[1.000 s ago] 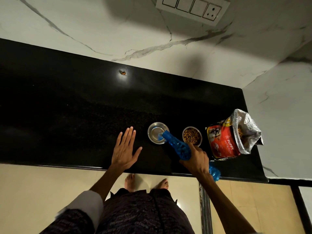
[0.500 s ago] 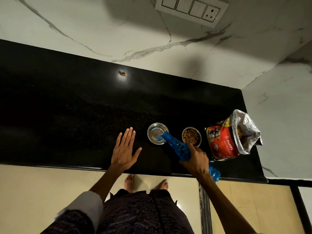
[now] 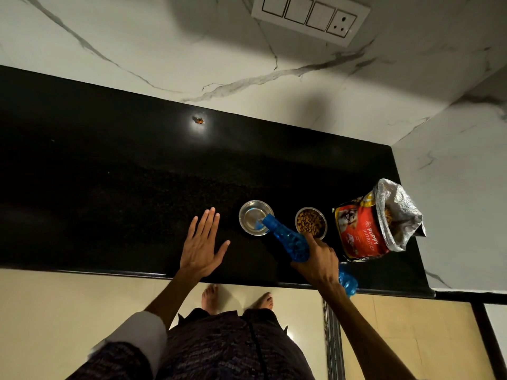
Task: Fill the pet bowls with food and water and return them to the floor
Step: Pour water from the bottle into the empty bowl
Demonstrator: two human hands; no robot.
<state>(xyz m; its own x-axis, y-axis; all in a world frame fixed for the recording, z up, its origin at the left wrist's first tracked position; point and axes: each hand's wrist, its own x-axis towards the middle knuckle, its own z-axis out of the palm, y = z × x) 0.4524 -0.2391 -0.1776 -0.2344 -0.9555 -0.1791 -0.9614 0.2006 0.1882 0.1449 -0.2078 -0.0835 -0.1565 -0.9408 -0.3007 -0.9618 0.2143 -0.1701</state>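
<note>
Right hand: the right hand [image 3: 318,260] is wrapped round the middle of a blue water bottle [image 3: 288,239], fingers curled over its body and the forefinger stretched along the top; the grip is firm and closed about it.
Bottle: tilted steeply, neck pointing away from the right hand and up to the left, its mouth over the near rim of the water bowl [image 3: 254,217]; the base sticks out behind the wrist, past the worktop's front edge.
Water bowl: a small steel bowl just beyond the bottle's mouth, between the two hands, standing on the black worktop [image 3: 109,187]; it shows a shine inside, but how full it is I cannot tell.
Left hand: the left hand [image 3: 203,244] lies flat and fully spread, palm down on the worktop, fingers straight, thumb out to the side; it holds nothing and sits just left of the water bowl, not touching it.
Food bowl: the food bowl [image 3: 310,222] is heaped with brown kibble, right in front of the right hand's knuckles.
Food bag: a red puppy food bag [image 3: 365,231] stands open beside the right hand on its outer side, silver lining folded back.
</note>
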